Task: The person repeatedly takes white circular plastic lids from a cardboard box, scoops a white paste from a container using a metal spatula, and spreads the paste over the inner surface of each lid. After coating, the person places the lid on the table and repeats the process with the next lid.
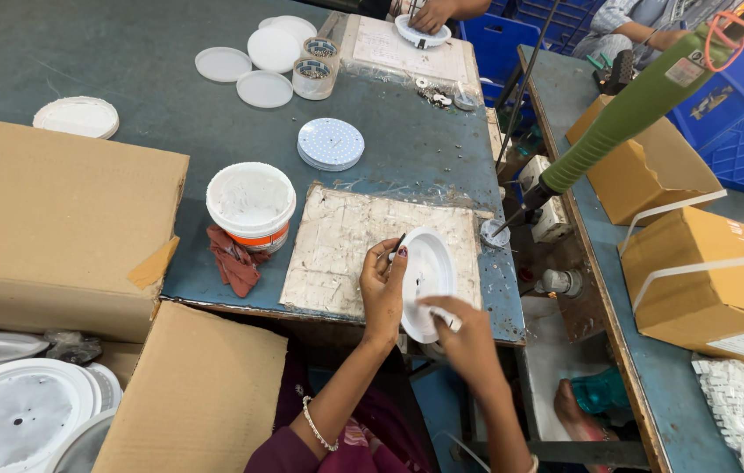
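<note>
The bench (pixel 127 61) is a large dark-green surface with cardboard boxes (pixel 48 219) crowding its near-left corner. A worn, paste-smeared work board (pixel 337 254) lies flat at the near edge, directly in front of the person. To its left stands a white paste tub (pixel 251 203) with a red rag (pixel 233 261) touching its base. Farther back lie a stack of round LED boards (pixel 330 144) and several loose white diffuser discs (pixel 264 88). A green powered screwdriver (pixel 630 109) hangs tilted over the right end of the bench, tip down, near the board's far-right corner.

The white round lamp housing (pixel 425 276) is held tilted above the right part of the work board, its open face turned toward the person.

Left hand (pixel 382 293): grip closed on the housing's left rim, thumb and fingers pinching the edge. A thin dark item shows at the fingertips; what it is cannot be told.

Right hand (pixel 468 337): grip closed at the lower rim, with a small white part pinched between the fingertips.

Handling judgement: the housing appears to be a thin moulded shell, so it is probably light, fairly stiff across its face, and smooth enough to slip. The rim is the soundest place to take hold; pressure on the flat centre may flex or crack it. A two-point hold on opposite edges, as shown, should steady it.
</note>
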